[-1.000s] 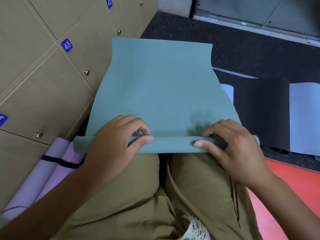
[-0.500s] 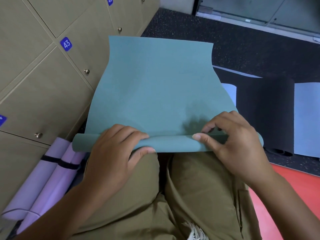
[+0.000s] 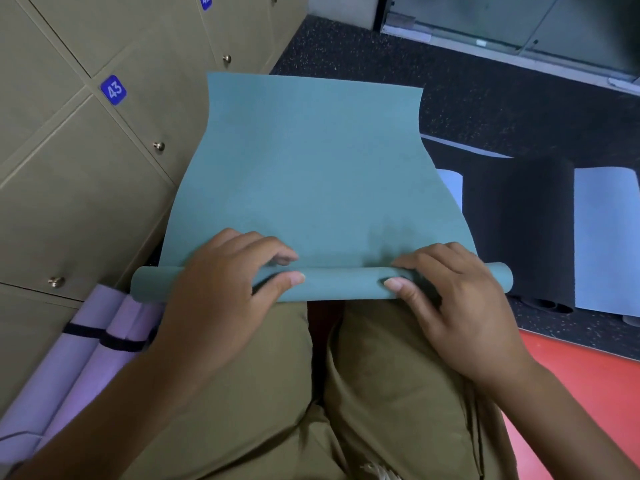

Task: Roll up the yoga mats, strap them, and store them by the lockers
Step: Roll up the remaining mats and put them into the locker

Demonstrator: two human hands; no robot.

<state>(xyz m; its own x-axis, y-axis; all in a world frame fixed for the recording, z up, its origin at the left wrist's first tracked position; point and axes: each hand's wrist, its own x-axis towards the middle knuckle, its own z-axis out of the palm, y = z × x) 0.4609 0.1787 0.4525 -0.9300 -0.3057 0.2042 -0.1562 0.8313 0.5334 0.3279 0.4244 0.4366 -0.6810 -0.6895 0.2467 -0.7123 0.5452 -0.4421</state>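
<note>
Head view, both hands' grip (left hand, right hand) curled round teal mat's rolled near edge.

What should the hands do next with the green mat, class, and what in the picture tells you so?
Probably roll the green mat forward another turn. Only a thin roll has formed at the near edge, gripped by the left hand and right hand, while most of the mat lies flat ahead. It is too early for strapping, unlike the strapped purple mats by the lockers.

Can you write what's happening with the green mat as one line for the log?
step: rolling | teal mat: near end rolled, rest flat | left hand: grips roll | right hand: grips roll
</note>
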